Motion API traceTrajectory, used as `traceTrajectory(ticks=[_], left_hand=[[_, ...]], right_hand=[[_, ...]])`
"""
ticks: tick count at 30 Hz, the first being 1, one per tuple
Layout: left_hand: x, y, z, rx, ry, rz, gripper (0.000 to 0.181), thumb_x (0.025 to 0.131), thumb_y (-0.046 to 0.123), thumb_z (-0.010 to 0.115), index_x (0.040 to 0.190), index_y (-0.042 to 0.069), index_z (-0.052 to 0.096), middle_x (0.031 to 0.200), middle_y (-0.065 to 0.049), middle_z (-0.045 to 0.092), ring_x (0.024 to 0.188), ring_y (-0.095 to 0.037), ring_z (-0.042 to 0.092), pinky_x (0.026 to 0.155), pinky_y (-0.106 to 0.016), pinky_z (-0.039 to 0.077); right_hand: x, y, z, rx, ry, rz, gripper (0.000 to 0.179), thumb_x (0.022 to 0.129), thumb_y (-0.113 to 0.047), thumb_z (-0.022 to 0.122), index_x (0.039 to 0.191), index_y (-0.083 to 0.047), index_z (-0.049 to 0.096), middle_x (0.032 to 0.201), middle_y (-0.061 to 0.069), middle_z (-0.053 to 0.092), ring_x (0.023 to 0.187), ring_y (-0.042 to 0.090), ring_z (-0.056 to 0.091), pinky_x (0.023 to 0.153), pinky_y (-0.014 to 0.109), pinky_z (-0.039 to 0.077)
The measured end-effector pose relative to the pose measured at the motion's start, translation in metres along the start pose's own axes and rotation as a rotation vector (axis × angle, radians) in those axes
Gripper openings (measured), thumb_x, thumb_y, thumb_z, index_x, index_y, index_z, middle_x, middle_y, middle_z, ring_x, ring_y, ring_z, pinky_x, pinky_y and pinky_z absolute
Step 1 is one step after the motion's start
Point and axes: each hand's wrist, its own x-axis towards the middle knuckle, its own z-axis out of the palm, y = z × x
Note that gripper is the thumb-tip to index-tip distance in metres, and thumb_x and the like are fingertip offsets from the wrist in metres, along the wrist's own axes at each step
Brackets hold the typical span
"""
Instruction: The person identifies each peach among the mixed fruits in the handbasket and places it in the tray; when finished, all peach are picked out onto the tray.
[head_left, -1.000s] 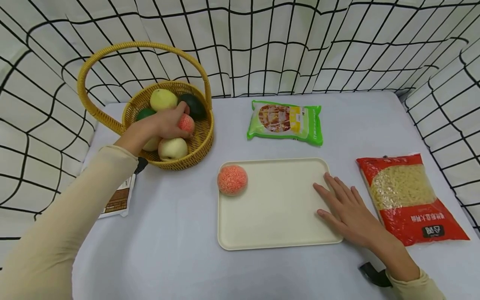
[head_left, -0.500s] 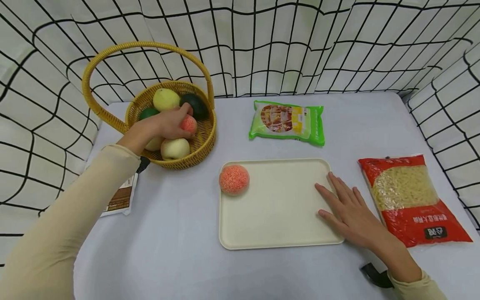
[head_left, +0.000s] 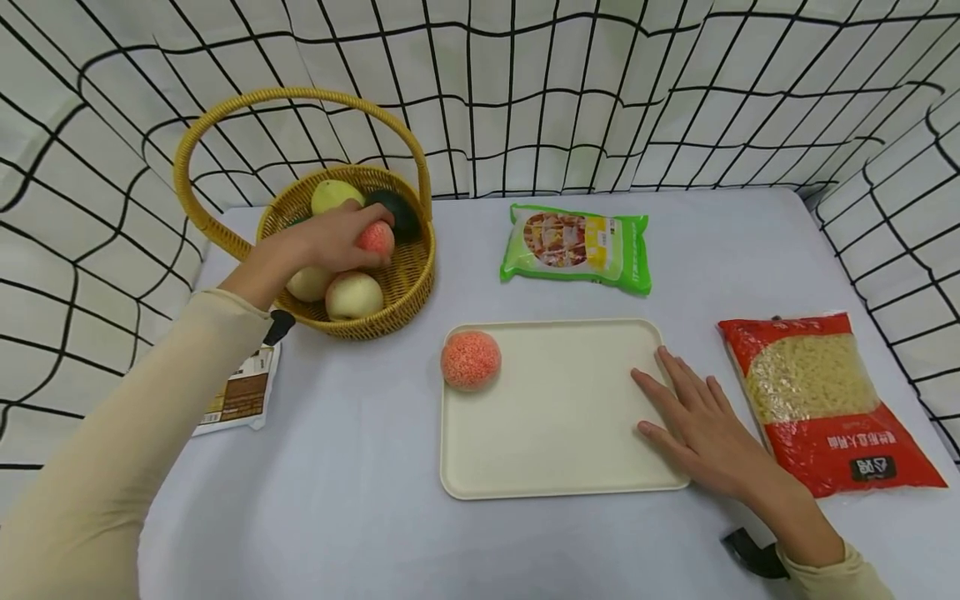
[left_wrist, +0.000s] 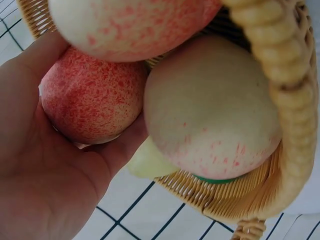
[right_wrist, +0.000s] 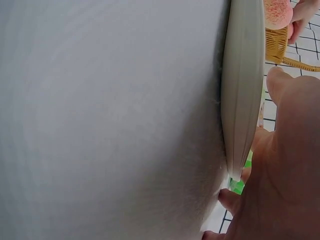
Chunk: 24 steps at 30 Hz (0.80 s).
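Observation:
Inside the yellow wicker basket [head_left: 411,292], my left hand [head_left: 330,239] grips a speckled red peach [head_left: 377,239] between curled fingers and thumb. The left wrist view shows that peach [left_wrist: 95,95] against my palm, with paler peaches close by. Around the hand lie a yellow-green fruit [head_left: 336,194], a dark green avocado-like fruit [head_left: 396,214] and two pale peaches [head_left: 354,296]. Another pinkish-orange peach [head_left: 471,361] sits at the upper left corner of the cream tray [head_left: 555,417]. My right hand [head_left: 705,429] rests with spread fingers over the tray's right edge.
A green food packet [head_left: 576,248] lies behind the tray. To the right is a red bag of pasta [head_left: 825,404]. A brown and white packet [head_left: 243,392] is partly hidden under the left forearm. Black wire mesh [head_left: 525,100] borders the white table.
My left hand has risen slightly with the peach and now covers more of the yellow-green fruit. The head view has shifted a little. My right hand stays in place on the tray.

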Motion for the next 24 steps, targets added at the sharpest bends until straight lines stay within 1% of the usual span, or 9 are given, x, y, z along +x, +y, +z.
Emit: traceTrajectory(ticks=[6,11,15,17,21,24], left_hand=[[-0.009,0.0,-0.002,0.024,0.062,0.033,0.059,0.107,0.035,0.064,0.158,0.013,0.042,0.149,-0.034,0.041,0.118,-0.044,0.059,0.098,-0.061,0.052],[-0.022,0.004,-0.001,0.009,0.124,0.043,0.061,0.106,0.038,0.065,0.159,0.017,0.043,0.152,-0.034,0.039,0.125,-0.047,0.055,0.102,-0.065,0.049],[-0.037,0.011,0.002,-0.027,0.174,0.038,0.064,0.106,0.041,0.065,0.161,0.021,0.04,0.157,-0.032,0.036,0.129,-0.048,0.053,0.105,-0.069,0.048],[-0.047,0.017,0.004,-0.044,0.207,0.046,0.065,0.105,0.041,0.067,0.162,0.023,0.041,0.157,-0.029,0.037,0.129,-0.046,0.053,0.106,-0.068,0.049],[-0.066,0.029,0.011,-0.07,0.267,0.078,0.065,0.103,0.036,0.071,0.161,0.024,0.043,0.155,-0.025,0.041,0.127,-0.043,0.054,0.102,-0.064,0.053],[-0.077,0.042,0.016,-0.095,0.282,0.105,0.066,0.103,0.036,0.072,0.161,0.026,0.043,0.156,-0.022,0.041,0.126,-0.038,0.052,0.1,-0.06,0.054]], right_hand=[[-0.001,0.0,0.0,0.011,-0.005,0.004,0.078,0.102,-0.053,0.061,0.169,-0.031,0.029,0.182,0.012,0.007,0.165,0.044,0.012,0.126,0.077,0.013],[-0.001,0.0,0.0,0.012,-0.001,0.005,0.079,0.102,-0.053,0.061,0.17,-0.03,0.027,0.182,0.012,0.006,0.165,0.044,0.012,0.127,0.077,0.012],[-0.001,0.002,0.0,0.02,-0.006,0.014,0.082,0.102,-0.055,0.061,0.171,-0.031,0.024,0.182,0.013,0.004,0.166,0.043,0.011,0.128,0.076,0.011],[-0.001,0.003,-0.001,0.023,-0.011,0.019,0.083,0.102,-0.055,0.061,0.171,-0.031,0.023,0.182,0.013,0.004,0.166,0.043,0.011,0.128,0.076,0.01],[0.0,0.004,0.0,0.018,-0.01,0.017,0.082,0.101,-0.054,0.062,0.171,-0.031,0.024,0.182,0.013,0.004,0.165,0.043,0.011,0.128,0.076,0.011],[0.001,0.004,0.0,0.014,-0.012,0.016,0.082,0.102,-0.054,0.062,0.171,-0.031,0.024,0.182,0.013,0.004,0.166,0.043,0.011,0.128,0.076,0.012]])
